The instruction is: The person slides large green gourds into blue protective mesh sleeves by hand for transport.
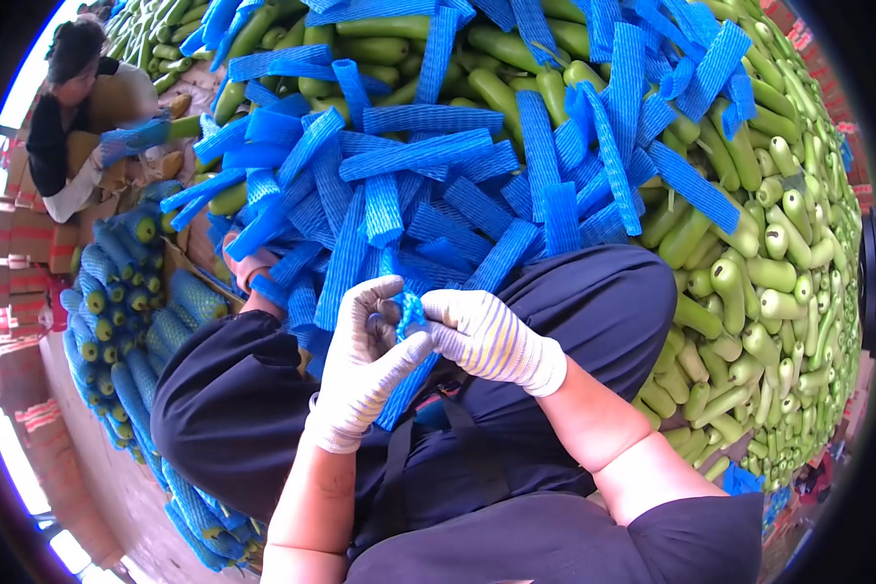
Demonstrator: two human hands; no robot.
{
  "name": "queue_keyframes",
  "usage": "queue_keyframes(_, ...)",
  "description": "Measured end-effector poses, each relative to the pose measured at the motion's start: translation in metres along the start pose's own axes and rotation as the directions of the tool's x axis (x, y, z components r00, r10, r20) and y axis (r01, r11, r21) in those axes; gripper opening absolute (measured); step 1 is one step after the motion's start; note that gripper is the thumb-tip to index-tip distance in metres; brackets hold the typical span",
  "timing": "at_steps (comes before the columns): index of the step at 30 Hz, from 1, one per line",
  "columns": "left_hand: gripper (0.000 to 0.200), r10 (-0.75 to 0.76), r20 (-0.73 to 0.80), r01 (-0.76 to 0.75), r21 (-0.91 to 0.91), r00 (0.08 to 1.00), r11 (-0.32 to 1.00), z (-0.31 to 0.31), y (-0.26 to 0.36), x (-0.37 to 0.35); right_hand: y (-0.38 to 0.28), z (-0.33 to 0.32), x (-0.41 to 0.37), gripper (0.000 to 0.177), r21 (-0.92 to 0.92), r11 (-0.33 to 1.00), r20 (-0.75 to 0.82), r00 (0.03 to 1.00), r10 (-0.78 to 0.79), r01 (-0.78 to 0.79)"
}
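Between my two gloved hands, above my lap, is a bunched blue foam net sleeve (411, 313). My left hand (365, 355) curls round its left side, with thumb and fingers closed on the net. From the right, my right hand (487, 333) pinches the same sleeve between thumb and fingers. Just beyond my hands lies a heap of flat blue foam net sleeves (438, 156), spread loosely over long green gourds (496, 92). Another blue sleeve (404, 394) lies beneath my hands against my lap. The fingertips inside the net are partly hidden.
Many bare green gourds (774, 302) are piled on my right. To my left are stacked gourds in blue net sleeves (117, 282). At the upper left sits another person (68, 127), holding a gourd with a blue sleeve. Cardboard boxes (34, 238) stand along the left side.
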State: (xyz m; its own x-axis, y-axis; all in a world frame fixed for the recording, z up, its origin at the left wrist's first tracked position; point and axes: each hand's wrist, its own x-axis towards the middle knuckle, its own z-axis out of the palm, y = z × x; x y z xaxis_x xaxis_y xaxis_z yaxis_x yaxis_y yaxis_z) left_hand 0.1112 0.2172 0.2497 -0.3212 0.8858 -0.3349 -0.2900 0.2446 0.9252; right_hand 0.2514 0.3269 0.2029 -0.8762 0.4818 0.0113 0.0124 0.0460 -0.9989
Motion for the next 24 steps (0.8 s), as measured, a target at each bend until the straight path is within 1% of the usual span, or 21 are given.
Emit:
queue_keyframes(1,0.047,0.014,0.003,-0.014,0.006,1.0,1.0,0.0,-0.002,0.001,0.002,0.0,0.0,0.024,-0.087,0.992,0.003,0.996,-0.088,0.088)
queue_keyframes(2,0.045,-0.035,-0.013,0.035,-0.001,0.999,0.999,-0.004,0.002,0.002,-0.002,-0.002,0.0,0.024,-0.001,1.0,0.038,0.999,0.021,-0.021)
queue_keyframes(3,0.042,-0.086,-0.033,0.086,-0.007,0.996,0.996,-0.008,0.005,0.002,-0.004,-0.002,0.0,0.024,-0.002,1.0,0.039,0.999,0.022,-0.022)
queue_keyframes(4,0.035,-0.034,-0.069,0.031,-0.049,0.997,0.998,-0.009,0.002,0.003,-0.005,0.001,-0.001,0.023,0.172,0.982,-0.009,0.997,0.082,-0.079)
queue_keyframes(5,0.032,-0.025,-0.12,0.015,-0.087,0.992,0.996,-0.01,0.001,0.003,-0.007,0.003,-0.001,0.022,0.344,0.93,-0.043,0.988,0.148,-0.125)
queue_keyframes(7,0.031,-0.009,-0.117,0.001,-0.075,0.993,0.997,-0.012,0.001,0.004,-0.011,0.0,0.001,0.022,0.355,0.911,-0.078,0.964,0.254,-0.211)
queue_keyframes(9,0.03,0.014,-0.073,-0.015,-0.018,0.997,1.0,-0.001,0.006,0.002,-0.027,0.015,0.001,0.022,0.488,0.858,-0.136,0.956,0.259,-0.163)
queue_keyframes(10,0.028,-0.024,-0.034,0.021,-0.084,0.999,0.996,-0.004,0.001,0.001,-0.023,0.012,0.001,0.018,0.254,0.96,-0.163,0.974,0.161,-0.116)
queue_keyframes(11,0.028,-0.023,-0.031,0.02,-0.085,0.999,0.996,-0.007,0.002,0.0,-0.019,0.004,0.002,0.018,0.252,0.961,-0.164,0.973,0.161,-0.116)
queue_keyframes(12,0.028,0.004,-0.086,-0.011,-0.073,0.996,0.997,-0.012,0.005,-0.001,-0.014,-0.006,0.002,0.016,0.092,0.988,-0.208,0.968,0.141,-0.124)
queue_keyframes(13,0.027,0.031,-0.139,-0.039,-0.058,0.99,0.998,-0.016,0.008,-0.002,-0.009,-0.014,0.003,0.016,-0.068,0.988,-0.248,0.962,0.116,-0.137)
queue_keyframes(14,0.026,0.03,-0.198,-0.039,-0.045,0.98,0.998,-0.017,0.016,-0.002,-0.005,-0.019,0.005,0.016,-0.038,0.991,-0.331,0.937,0.109,-0.129)
queue_keyframes(15,0.024,0.077,-0.181,-0.084,-0.028,0.98,0.996,-0.027,0.012,0.0,-0.007,-0.024,0.004,0.017,0.06,0.982,-0.375,0.908,0.188,-0.179)
queue_keyframes(17,0.024,0.08,-0.214,-0.061,0.091,0.974,0.994,-0.033,0.013,0.003,-0.011,-0.023,0.005,0.015,-0.04,0.983,-0.417,0.897,0.145,-0.178)
queue_keyframes(18,0.024,0.161,-0.255,-0.09,0.271,0.953,0.958,-0.03,0.006,0.008,-0.014,-0.017,0.007,0.014,-0.196,0.97,-0.397,0.916,0.054,-0.142)
queue_keyframes(19,0.029,0.551,-0.124,-0.285,0.751,0.825,0.596,-0.025,-0.002,0.014,-0.017,-0.008,0.011,0.015,-0.35,0.931,-0.367,0.93,-0.033,-0.105)
queue_keyframes(20,0.032,0.662,0.062,-0.445,0.786,0.747,0.429,-0.011,0.004,0.011,-0.005,0.003,0.015,0.016,-0.422,0.906,-0.297,0.949,-0.106,-0.031)
queue_keyframes(21,0.034,0.736,0.251,-0.588,0.774,0.628,0.237,0.006,0.013,0.007,-0.003,0.013,0.015,0.018,-0.391,0.919,-0.286,0.955,-0.072,-0.047)
queue_keyframes(23,0.037,0.653,0.423,-0.747,0.564,0.628,0.353,0.029,0.014,-0.007,0.003,0.021,0.018,0.018,-0.382,0.921,-0.345,0.937,-0.061,-0.08)
queue_keyframes(24,0.035,0.662,0.371,-0.708,0.612,0.651,0.353,0.03,0.004,-0.006,0.001,0.017,0.021,0.018,-0.313,0.946,-0.377,0.926,-0.036,-0.09)
